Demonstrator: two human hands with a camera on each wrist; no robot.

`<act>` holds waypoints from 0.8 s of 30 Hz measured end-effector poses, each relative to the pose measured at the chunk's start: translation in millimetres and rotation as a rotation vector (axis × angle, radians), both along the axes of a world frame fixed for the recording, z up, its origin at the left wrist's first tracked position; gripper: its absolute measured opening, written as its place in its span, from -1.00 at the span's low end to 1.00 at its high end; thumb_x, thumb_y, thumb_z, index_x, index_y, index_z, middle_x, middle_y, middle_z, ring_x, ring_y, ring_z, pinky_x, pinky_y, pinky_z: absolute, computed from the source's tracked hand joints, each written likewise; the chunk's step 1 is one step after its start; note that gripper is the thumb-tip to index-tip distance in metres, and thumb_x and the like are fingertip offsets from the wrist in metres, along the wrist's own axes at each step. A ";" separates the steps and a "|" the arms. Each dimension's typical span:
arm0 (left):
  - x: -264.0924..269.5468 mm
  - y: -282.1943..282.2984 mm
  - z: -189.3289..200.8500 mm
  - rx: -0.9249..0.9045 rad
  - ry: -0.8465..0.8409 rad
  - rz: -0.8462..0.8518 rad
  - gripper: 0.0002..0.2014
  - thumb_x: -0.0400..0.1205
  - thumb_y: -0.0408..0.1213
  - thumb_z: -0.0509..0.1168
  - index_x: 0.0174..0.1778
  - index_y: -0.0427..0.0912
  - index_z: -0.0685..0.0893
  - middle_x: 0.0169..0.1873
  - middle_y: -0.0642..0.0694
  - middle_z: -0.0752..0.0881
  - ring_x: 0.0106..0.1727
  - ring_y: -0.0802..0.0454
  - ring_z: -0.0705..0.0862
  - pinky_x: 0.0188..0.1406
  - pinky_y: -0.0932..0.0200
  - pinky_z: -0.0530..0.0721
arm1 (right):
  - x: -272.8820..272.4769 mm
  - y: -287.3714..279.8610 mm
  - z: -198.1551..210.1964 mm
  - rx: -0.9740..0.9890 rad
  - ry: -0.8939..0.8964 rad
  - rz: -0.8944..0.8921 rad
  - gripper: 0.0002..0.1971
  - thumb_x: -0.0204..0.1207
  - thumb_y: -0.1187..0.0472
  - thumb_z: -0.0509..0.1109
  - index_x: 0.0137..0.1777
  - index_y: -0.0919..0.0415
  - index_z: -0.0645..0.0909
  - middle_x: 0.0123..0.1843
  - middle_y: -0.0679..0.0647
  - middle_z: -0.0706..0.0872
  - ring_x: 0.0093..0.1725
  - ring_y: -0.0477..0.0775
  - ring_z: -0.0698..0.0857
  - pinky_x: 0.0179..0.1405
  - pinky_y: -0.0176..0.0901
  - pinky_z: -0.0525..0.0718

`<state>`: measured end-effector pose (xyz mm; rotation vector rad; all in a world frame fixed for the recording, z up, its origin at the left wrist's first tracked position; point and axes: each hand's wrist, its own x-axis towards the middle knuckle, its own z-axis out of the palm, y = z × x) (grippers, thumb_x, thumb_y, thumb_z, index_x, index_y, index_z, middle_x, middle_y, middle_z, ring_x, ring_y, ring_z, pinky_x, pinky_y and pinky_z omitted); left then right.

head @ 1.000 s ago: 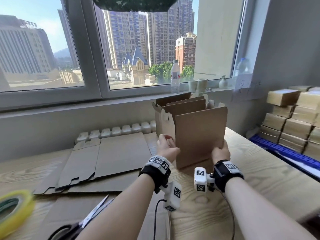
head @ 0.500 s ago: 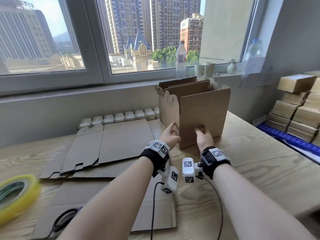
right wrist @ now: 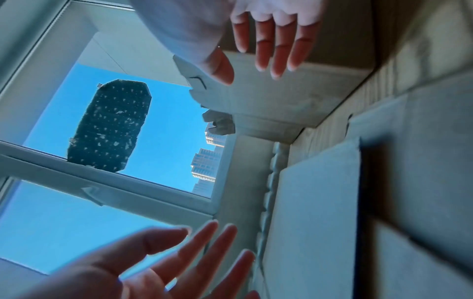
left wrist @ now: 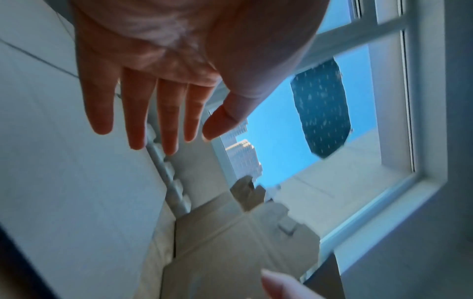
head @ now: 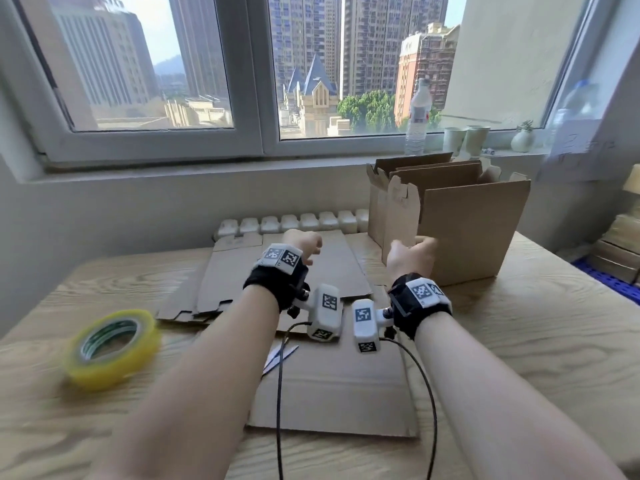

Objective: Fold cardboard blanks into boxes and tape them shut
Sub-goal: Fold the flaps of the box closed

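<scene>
An assembled cardboard box (head: pixel 474 230) stands upright at the back right of the table, top flaps up and open. My right hand (head: pixel 415 252) hovers just in front of its near left corner, fingers straight and holding nothing; the right wrist view shows this hand (right wrist: pixel 266 40) a little off the box (right wrist: pixel 268 97). My left hand (head: pixel 306 245) hangs over the flat blanks (head: pixel 287 275), fingers spread and empty, as the left wrist view shows (left wrist: pixel 163 113). Another flat blank (head: pixel 332 386) lies under my forearms.
A yellow tape roll (head: pixel 110 344) lies at the front left. Scissor blades (head: pixel 280 355) poke out beside my left forearm. White blocks (head: pixel 294 223) line the wall. Stacked finished boxes (head: pixel 620 251) stand at the far right. A bottle (head: pixel 417 123) and cups (head: pixel 465 140) sit on the sill.
Both hands have let go of the box and drawn back toward me and left. The box stays standing at the back right.
</scene>
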<state>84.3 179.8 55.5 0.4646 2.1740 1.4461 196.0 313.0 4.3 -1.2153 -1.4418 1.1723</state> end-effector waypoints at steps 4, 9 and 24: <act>-35.3 -45.2 -1.0 0.045 -0.056 0.132 -0.85 0.71 -0.36 0.16 0.04 -0.28 0.63 0.17 -0.20 0.70 0.05 -0.09 0.58 -0.36 0.14 0.45 | -24.8 -30.0 3.8 -0.021 0.067 0.068 -0.55 0.57 0.27 0.33 0.45 0.25 0.38 0.35 0.17 0.53 0.14 0.20 0.60 -0.01 -0.10 0.45; -68.6 -97.1 -32.0 0.008 -0.078 0.263 -0.65 0.69 -0.21 0.23 0.34 -0.28 0.63 0.16 -0.22 0.67 0.05 -0.17 0.58 0.00 0.05 0.49 | -55.7 -64.0 -16.0 -0.032 0.033 0.195 -0.54 0.60 0.23 0.30 0.50 0.25 0.42 0.21 0.13 0.63 0.18 0.18 0.61 0.00 -0.19 0.41; -103.4 -124.4 -96.7 -0.469 -0.003 0.197 0.16 0.02 0.33 0.51 0.55 -0.09 0.36 0.55 -0.20 0.42 0.59 -0.27 0.31 0.54 -0.25 0.32 | -72.6 -69.0 -71.2 -0.036 -0.480 0.113 -0.40 0.53 -0.01 0.32 0.57 0.11 0.41 0.60 0.28 0.34 0.63 0.31 0.19 0.62 0.14 0.06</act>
